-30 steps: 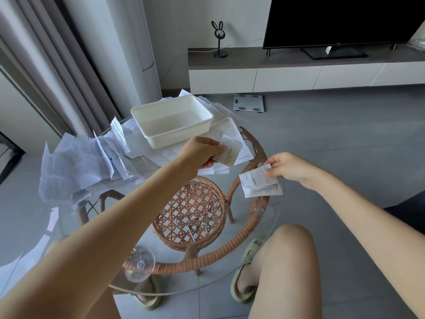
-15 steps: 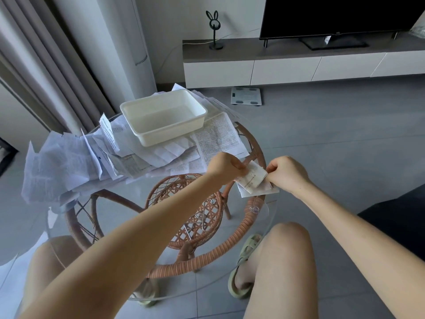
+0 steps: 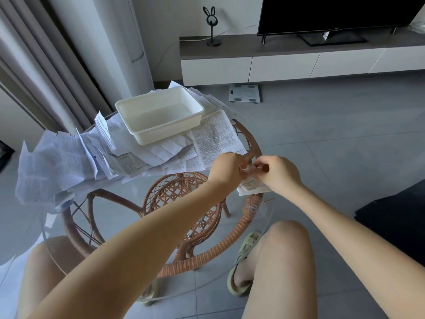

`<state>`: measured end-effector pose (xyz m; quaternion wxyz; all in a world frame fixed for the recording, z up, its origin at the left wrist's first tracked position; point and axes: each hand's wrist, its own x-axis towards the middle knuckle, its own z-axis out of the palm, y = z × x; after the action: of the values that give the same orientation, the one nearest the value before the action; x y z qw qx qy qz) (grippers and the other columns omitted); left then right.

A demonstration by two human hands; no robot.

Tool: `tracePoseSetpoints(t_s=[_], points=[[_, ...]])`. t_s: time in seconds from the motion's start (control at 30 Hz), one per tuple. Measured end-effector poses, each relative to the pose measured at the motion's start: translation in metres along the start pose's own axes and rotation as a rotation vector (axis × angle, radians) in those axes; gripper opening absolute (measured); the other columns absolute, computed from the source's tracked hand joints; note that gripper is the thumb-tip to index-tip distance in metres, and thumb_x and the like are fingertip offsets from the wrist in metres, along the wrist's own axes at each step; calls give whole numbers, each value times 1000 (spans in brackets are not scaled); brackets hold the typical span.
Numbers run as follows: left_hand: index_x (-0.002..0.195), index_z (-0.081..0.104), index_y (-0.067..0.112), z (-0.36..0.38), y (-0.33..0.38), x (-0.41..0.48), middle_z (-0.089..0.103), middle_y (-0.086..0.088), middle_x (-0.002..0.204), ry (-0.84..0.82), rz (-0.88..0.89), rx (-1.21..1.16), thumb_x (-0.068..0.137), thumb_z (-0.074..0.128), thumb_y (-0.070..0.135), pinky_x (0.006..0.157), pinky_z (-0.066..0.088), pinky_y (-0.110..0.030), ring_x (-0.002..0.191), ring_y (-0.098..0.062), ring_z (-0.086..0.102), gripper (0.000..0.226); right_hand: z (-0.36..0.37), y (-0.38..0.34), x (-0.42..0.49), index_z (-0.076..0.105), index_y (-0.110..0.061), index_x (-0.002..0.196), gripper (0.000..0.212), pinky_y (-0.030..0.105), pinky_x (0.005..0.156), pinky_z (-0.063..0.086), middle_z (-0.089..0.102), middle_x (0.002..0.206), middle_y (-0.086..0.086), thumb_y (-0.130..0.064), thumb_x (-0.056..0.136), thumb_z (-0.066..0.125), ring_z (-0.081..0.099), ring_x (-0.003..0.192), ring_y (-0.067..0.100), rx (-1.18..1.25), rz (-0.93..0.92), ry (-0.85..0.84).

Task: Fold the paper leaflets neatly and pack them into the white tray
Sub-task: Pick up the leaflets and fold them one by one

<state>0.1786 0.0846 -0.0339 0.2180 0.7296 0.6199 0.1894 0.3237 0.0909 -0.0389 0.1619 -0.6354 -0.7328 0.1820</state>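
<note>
Pinching folded leaflet (image 3: 251, 184), left hand (image 3: 226, 168) and right hand (image 3: 279, 173); loose leaflets (image 3: 57, 162) under white tray (image 3: 165, 132).

We can read nothing for sure: spread leaflets (image 3: 216, 134) under and around the white tray (image 3: 165, 133) carry dense print, too small; folded leaflet (image 3: 251, 185) at near right has faint lines, illegible; TV (image 3: 333, 12) bezel logo, far right, just a blur

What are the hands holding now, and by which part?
The left hand and right hand both pinch a small folded leaflet by its upper edge; the rest shows below them.
</note>
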Motion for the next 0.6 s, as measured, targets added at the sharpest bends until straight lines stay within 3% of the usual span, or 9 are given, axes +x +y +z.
tracePoseSetpoints(t_s=[0.1, 0.17, 0.23, 0.27, 0.4, 0.47, 0.53, 0.6], points=[[93, 67, 0, 9, -2, -9, 61, -14, 94, 36, 134, 120, 89, 63, 8, 75, 49, -40, 86, -31, 57, 10, 7, 2, 3, 63, -31, 90, 5, 20, 52, 33, 54, 71, -14, -30, 86, 67, 52, 75, 15, 92, 125, 32], [72, 67, 0, 21, -8, -16, 59, -12, 78, 110, 250, 175, 78, 70, -4, 61, 52, -41, 73, -30, 56, 8, 12, 3, 2, 61, -32, 84, 7, 21, 52, 33, 53, 71, -14, -26, 87, 64, 52, 75, 17, 89, 158, 46], [60, 65, 3, 32, -19, -20, 59, -7, 69, 149, 322, 185, 64, 80, -7, 46, 51, -34, 62, -28, 57, 18, 19, 5, -3, 65, -30, 82, 6, 25, 55, 33, 56, 76, -10, -29, 87, 63, 53, 78, 19, 40, 95, 131], [63, 67, 3, 35, -23, -21, 62, -6, 69, 165, 358, 188, 65, 82, -3, 46, 51, -33, 63, -28, 59, 16, 23, 7, -8, 68, -29, 82, 6, 26, 57, 32, 54, 76, -8, -31, 87, 64, 54, 79, 20, 19, 31, 187], [83, 75, 5, 31, -34, -28, 73, -5, 85, 210, 445, 164, 76, 79, 12, 60, 58, -34, 77, -29, 67, 11, 34, 17, -15, 72, -23, 79, 29, 26, 54, 30, 48, 68, -1, -49, 84, 59, 51, 66, 25, -17, -184, 334], [92, 76, 8, 24, -33, -29, 74, -3, 96, 210, 469, 203, 77, 78, 17, 78, 57, -36, 89, -27, 69, 17, 31, 22, -12, 73, -24, 81, 30, 28, 56, 33, 48, 65, 0, -51, 81, 62, 51, 62, 27, -100, -249, 344], [114, 70, 12, 17, -27, -30, 67, 0, 121, 86, 421, 239, 91, 63, 25, 108, 37, -38, 116, -22, 60, 27, 25, 29, -10, 76, -27, 91, 23, 33, 62, 31, 48, 66, -1, -46, 77, 72, 52, 64, 27, -208, -299, 317], [136, 54, 18, 14, -27, -28, 47, 7, 145, -58, 333, 300, 100, 47, 34, 118, 8, -32, 137, -14, 37, 40, 20, 38, -10, 74, -34, 101, 26, 34, 62, 28, 41, 66, -4, -41, 76, 75, 47, 63, 25, -280, -328, 295]])
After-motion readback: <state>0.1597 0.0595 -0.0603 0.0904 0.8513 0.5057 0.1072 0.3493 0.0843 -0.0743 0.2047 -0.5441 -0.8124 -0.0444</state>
